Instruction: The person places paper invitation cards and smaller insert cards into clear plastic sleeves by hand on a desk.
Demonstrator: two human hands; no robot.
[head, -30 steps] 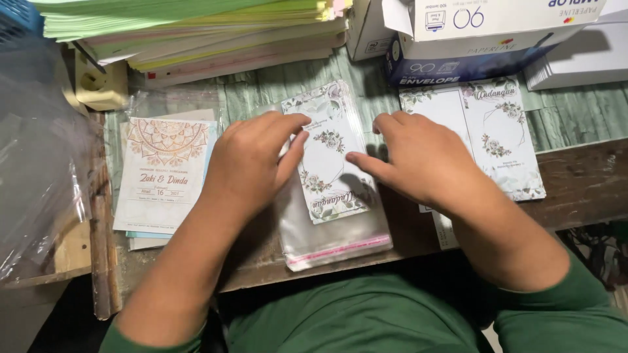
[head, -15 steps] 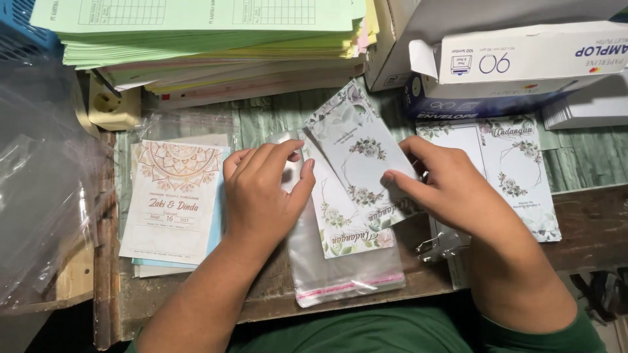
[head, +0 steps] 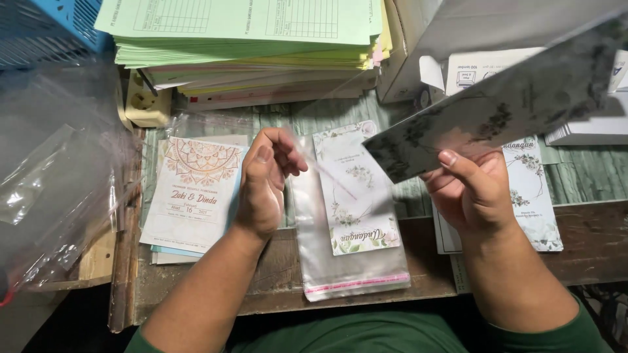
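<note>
My right hand (head: pixel 474 189) grips a floral-printed card (head: pixel 510 98) by its lower end. The card is raised toward the camera, tilted and blurred. My left hand (head: pixel 265 186) has its fingers curled and pinched on the edge of a thin clear plastic sleeve (head: pixel 320 163), lifted just above the desk. Between my hands another floral card (head: pixel 353 196) lies flat on a pile of clear sleeves (head: pixel 353 274) with a pink strip at the near edge.
A stack of cards with an orange mandala print (head: pixel 196 189) lies left of my left hand. More floral cards (head: pixel 536 196) lie at the right. Behind are green paper forms (head: pixel 248 33), white boxes (head: pixel 484 72) and a socket block (head: pixel 147 104). Loose plastic bags (head: pixel 52 183) fill the left.
My right hand has lifted the floral card up and to the right, off the sleeve pile. My left hand has come off the pile, pinching a clear sleeve.
</note>
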